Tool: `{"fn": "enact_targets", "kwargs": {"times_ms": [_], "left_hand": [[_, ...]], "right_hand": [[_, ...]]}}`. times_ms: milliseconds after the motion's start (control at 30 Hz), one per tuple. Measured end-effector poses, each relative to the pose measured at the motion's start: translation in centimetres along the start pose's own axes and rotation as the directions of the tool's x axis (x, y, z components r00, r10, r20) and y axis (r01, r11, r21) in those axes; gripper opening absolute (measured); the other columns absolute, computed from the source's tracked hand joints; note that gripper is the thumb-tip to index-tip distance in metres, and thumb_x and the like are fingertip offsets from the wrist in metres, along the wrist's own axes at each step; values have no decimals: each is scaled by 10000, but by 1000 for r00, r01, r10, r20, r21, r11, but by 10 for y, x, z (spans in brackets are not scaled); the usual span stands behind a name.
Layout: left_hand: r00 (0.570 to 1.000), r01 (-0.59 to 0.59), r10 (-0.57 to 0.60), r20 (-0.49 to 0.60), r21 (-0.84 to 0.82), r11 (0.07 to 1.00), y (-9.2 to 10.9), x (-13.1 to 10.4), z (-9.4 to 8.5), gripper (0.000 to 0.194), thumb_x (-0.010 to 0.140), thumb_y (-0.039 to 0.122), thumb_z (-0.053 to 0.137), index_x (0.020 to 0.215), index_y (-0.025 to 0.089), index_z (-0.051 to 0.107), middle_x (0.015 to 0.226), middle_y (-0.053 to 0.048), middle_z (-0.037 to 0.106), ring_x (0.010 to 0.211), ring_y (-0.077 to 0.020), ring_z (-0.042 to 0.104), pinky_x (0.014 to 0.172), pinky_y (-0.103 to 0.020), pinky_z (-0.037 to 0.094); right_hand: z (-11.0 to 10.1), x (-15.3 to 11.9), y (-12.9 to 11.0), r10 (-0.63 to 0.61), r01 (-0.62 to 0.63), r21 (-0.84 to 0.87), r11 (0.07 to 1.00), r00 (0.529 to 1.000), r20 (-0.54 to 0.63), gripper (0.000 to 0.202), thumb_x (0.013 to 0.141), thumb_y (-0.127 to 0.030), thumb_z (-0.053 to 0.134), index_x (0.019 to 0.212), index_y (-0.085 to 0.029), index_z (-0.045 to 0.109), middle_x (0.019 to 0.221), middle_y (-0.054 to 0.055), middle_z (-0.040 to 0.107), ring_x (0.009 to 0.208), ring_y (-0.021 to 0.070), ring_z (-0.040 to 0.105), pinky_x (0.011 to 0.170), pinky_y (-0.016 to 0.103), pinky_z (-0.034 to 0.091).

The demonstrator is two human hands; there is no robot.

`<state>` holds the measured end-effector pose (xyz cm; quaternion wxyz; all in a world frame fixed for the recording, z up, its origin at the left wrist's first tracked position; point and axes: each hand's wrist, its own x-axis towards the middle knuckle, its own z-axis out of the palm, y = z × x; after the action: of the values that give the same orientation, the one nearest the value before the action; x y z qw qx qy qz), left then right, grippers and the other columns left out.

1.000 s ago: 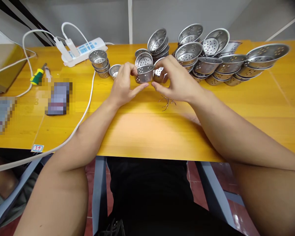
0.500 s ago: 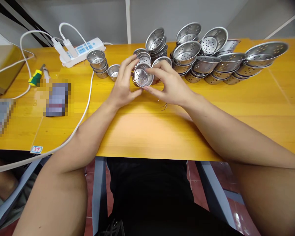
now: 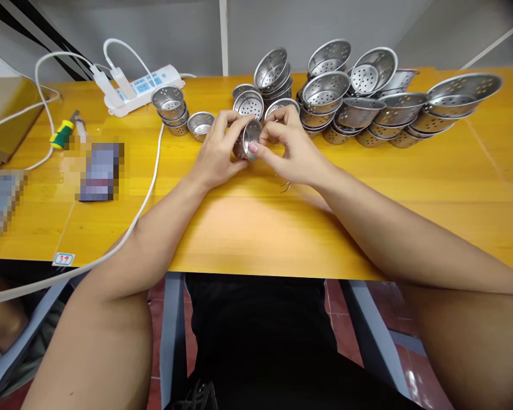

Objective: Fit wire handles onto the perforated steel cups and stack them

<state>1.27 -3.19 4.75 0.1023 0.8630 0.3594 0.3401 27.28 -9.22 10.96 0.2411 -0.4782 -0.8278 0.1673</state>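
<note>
Left of the left hand (image 3: 220, 148), a stack of small perforated metal cups (image 3: 169, 109) stands on the bench (image 3: 256, 228); between stack and hand, a single cup (image 3: 200, 125) sits upright, nothing seen in it. The left hand grips a small perforated cup (image 3: 243, 142) by its side, tilted, its mouth toward the right hand (image 3: 284, 145). The right hand pinches at its rim, thumb at the mouth; whether anything lies inside is unclear. Beyond and right of the right hand, larger perforated bowls (image 3: 357, 113) stand nested in stacks, some tilted.
</note>
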Motion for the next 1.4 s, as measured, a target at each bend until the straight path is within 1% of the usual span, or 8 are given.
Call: {"fn": "enact_targets", "kwargs": {"times_ms": [167,267,500,733,933,1067,1267,1400], "left_hand": [[1000,7,-7,14,13,1000,-3,2,-1,838,1075,798,866,1781,399,655,1771,-147,660,1742,-495,649,1545,-770,494],[999,29,-29,35,2,1000,1,2,-3,774,1105,750,844,1765,387,666,1779,-154,653,1740,-495,634,1564,-765,464],[1000,15,-16,22,43,999,7,0,-3,756,1085,660,899,1748,380,668,1778,-148,675,1736,-501,631,1537,-760,491],[999,10,-11,46,30,1000,5,0,-5,771,1091,715,900,1743,378,664,1795,-149,681,1730,-483,653,1522,-728,509],[999,-18,17,31,57,998,3,0,-3,798,1098,726,885,1752,325,665,1783,-190,699,1708,-483,672,1479,-705,541],[1000,-26,25,17,59,998,2,1,-4,798,1104,756,862,1753,338,662,1789,-181,705,1721,-474,668,1487,-693,535],[997,61,-60,-51,28,998,-16,4,-15,1018,1031,944,827,1801,338,552,1861,-189,652,1798,-495,592,1529,-700,481],[969,140,-123,-212,70,988,-42,2,-30,1035,1047,1005,713,1850,413,437,1930,-110,606,1877,-435,503,1595,-690,388]], "right_hand": [[4,3,2,50,-69,170,983,992,115,1021,1052,-1217,344,1147,-305,793,1027,112,729,1066,359,685,957,506,593],[5,4,3,54,-88,271,959,990,134,1002,1007,-1249,424,1016,-290,715,932,88,715,978,324,678,871,468,571],[2,5,5,84,-101,170,980,991,107,1036,1000,-1258,405,1061,-290,770,1005,101,777,1000,338,697,892,469,568],[2,5,7,4,-5,3,1000,993,116,960,1165,-1080,270,1157,-296,825,1206,173,811,1112,374,699,1065,519,582],[15,10,30,-108,114,226,967,993,-37,839,1142,-1065,544,873,-276,639,950,115,686,953,323,629,984,508,546],[16,11,35,-152,160,267,950,987,-53,829,1152,-1050,576,861,-273,584,906,85,653,943,295,618,950,470,543],[8,8,28,-239,240,277,930,970,-39,780,1124,-1053,636,1006,-285,696,1126,123,767,1103,341,690,1072,512,583],[-3,7,34,-299,278,253,927,953,46,742,1171,-1005,608,1036,-282,704,1114,116,779,1083,326,701,1020,477,567]]}}
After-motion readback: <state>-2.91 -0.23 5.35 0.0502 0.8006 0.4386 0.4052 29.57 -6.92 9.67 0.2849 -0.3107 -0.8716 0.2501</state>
